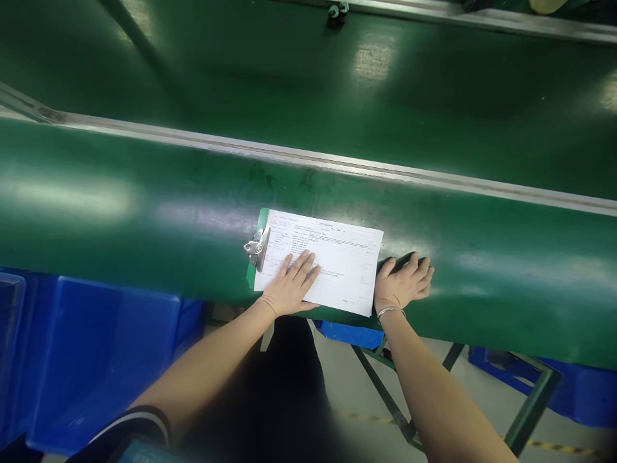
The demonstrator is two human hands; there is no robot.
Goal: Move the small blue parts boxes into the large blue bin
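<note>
1. My left grip (290, 287) is flat and released, palm down, fingers spread on the lower left part of a printed sheet (332, 254). It clasps nothing; it only presses.

2. My right grip (403, 284) is also released and flat. It rests on the green table (482, 270) just beside the sheet's right edge, its thumb side touching or nearly touching the paper. A thin bracelet (390, 312) circles that wrist.

3. The sheet lies on a green clipboard (254, 270), held by a metal clip (257, 247) at its left end. The board sits at the near edge of the table, roughly midway along it, with its long side running along that edge.

4. The table surface is glossy and curves down toward me, so I judge the board could slip off the near edge. To hold it well, I would keep the left palm pressing straight down rather than pushing sideways.

5. The print is too small for me to read. To keep the lines visible, I would keep my fingers off the upper rows.

6. A metal rail (337, 164) runs along the far edge of the table, well apart from the board. Blue bins (96, 360) stand below the near edge on the left.
</note>
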